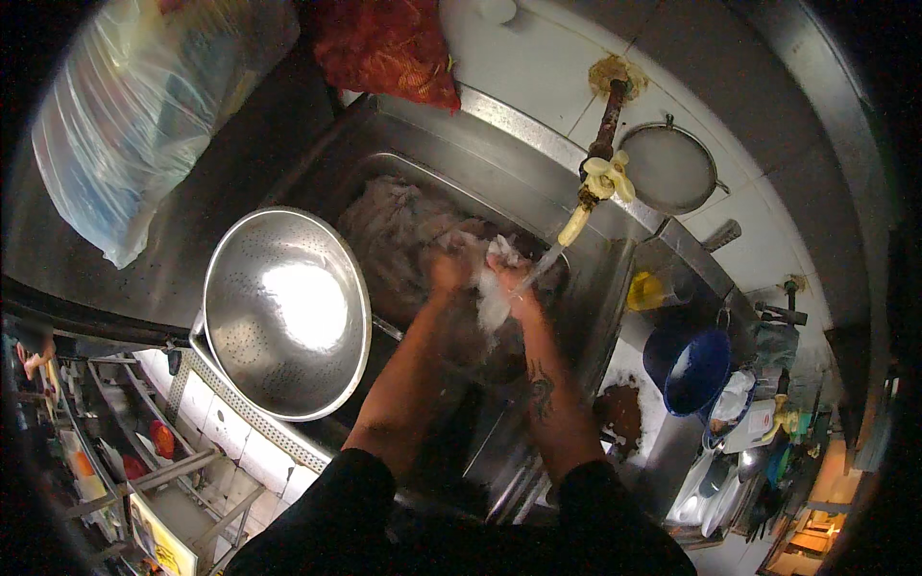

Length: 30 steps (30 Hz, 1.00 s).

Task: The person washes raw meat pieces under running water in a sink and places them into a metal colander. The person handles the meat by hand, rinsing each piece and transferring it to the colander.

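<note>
Both hands are inside a rectangular metal basin in a steel sink. My left hand is blurred and touches a pale, wet mass that looks like soaked cloth or soft food; its fingers are hard to make out. To its right, my right hand is closed around a pale, ragged piece of similar stuff. Water runs from a faucet with yellowish wrapping onto my right hand and wrist. Another whitish piece hangs below that hand.
A steel colander stands left of the basin. Behind lie a filled plastic bag and a red mesh sack. A round strainer hangs on the tiled wall. To the right are a yellow item and a blue pot.
</note>
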Each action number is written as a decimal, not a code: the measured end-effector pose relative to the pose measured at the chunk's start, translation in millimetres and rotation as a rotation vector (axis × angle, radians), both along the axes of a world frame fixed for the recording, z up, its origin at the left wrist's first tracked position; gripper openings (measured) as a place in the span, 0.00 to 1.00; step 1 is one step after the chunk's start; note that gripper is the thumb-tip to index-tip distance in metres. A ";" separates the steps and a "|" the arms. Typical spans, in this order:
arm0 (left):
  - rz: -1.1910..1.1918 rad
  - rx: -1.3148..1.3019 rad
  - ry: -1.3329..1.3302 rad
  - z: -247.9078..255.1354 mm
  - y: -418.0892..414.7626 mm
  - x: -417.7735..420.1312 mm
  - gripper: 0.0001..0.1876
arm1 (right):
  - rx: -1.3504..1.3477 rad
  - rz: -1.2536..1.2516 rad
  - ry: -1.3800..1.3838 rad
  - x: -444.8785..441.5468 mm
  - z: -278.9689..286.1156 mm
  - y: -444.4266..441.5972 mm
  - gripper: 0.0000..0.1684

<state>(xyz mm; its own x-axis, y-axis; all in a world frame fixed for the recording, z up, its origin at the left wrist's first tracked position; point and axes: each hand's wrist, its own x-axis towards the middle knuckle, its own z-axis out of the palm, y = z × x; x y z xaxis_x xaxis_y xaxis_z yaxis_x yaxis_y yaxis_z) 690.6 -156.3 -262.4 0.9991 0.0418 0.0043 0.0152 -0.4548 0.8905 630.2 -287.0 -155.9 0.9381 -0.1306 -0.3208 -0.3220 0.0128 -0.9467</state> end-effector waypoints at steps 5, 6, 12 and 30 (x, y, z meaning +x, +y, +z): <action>0.056 -0.017 0.047 3.7 25.1 -3.0 0.33 | -0.481 0.055 0.101 -8.4 31.4 -17.9 0.46; 0.035 -0.029 0.056 3.1 27.9 -8.7 0.33 | -0.443 0.153 0.096 -14.7 27.8 -37.6 0.48; -0.132 -0.036 0.187 -17.1 58.7 -43.0 0.32 | -0.570 0.006 0.458 -42.1 -16.5 -17.6 0.52; -0.035 -0.028 0.019 -8.7 61.4 -18.5 0.31 | -0.580 0.443 -0.130 22.5 11.4 -43.9 0.43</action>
